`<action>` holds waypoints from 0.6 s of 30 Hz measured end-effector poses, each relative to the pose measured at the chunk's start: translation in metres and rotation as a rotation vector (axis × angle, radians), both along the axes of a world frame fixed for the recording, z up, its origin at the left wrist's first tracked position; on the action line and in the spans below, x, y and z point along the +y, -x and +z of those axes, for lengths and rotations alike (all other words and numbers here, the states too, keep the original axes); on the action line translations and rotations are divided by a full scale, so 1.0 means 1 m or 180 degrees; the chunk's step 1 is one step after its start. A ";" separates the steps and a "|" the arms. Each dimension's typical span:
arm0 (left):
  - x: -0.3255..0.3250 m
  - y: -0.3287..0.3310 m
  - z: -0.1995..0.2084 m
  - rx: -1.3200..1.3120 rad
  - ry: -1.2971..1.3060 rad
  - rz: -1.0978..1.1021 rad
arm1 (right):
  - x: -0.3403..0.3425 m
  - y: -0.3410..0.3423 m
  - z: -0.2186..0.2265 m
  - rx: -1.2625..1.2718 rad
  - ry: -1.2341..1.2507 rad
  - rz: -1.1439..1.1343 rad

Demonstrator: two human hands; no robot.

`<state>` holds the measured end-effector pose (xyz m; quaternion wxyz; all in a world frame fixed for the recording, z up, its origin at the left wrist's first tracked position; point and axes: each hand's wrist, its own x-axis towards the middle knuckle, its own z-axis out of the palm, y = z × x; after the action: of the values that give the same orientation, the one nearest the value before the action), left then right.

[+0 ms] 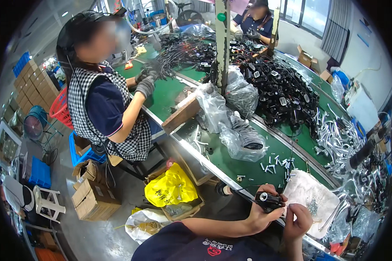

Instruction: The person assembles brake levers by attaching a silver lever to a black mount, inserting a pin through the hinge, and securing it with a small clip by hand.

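Note:
A small black part with a round metal-ringed end (270,201) is gripped in my left hand (260,217), the thumb and fingers wrapped round it. Close by on the right, my right hand (299,219) has its fingertips drawn together in a pinch; whatever may be between them is too small to make out. Both hands are at the front edge of the green workbench (231,167), next to a stained white cloth (302,185). On the cloth lies a small heap of tiny metal pieces (312,207). Short silver pins (272,167) are scattered on the bench beyond my left hand.
Clear bags (239,145) of black parts lie mid-bench by a painted post (222,48). Black wired parts (283,89) heap behind, curved silver pieces (335,135) to the right. A gloved co-worker (113,95) stands left; another person (254,21) works behind. Boxes (93,200) stand on the floor.

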<state>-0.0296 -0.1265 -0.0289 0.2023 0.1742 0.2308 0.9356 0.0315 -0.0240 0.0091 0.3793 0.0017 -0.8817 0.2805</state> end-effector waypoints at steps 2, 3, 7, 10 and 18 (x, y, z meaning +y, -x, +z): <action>0.002 -0.001 0.000 0.0025 -0.0001 -0.0001 | 0.002 -0.001 0.000 0.0007 -0.0096 0.0038; 0.003 -0.001 0.001 -0.0023 0.0013 0.0055 | 0.003 -0.001 -0.001 -0.0001 -0.0079 0.0020; 0.007 -0.001 -0.003 -0.0024 -0.0012 -0.0079 | 0.009 -0.001 -0.003 -0.0050 -0.0030 0.0016; 0.012 -0.001 -0.004 0.0005 -0.0058 -0.0072 | 0.015 -0.004 -0.008 -0.0075 0.0078 -0.0022; 0.027 -0.004 -0.002 -0.0165 -0.0024 -0.0136 | 0.025 -0.007 -0.008 0.0022 0.0534 -0.0239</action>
<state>-0.0255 -0.0998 -0.0311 0.2275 0.1555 0.2182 0.9362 0.0389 0.0014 0.0009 0.3913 -0.0622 -0.8533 0.3389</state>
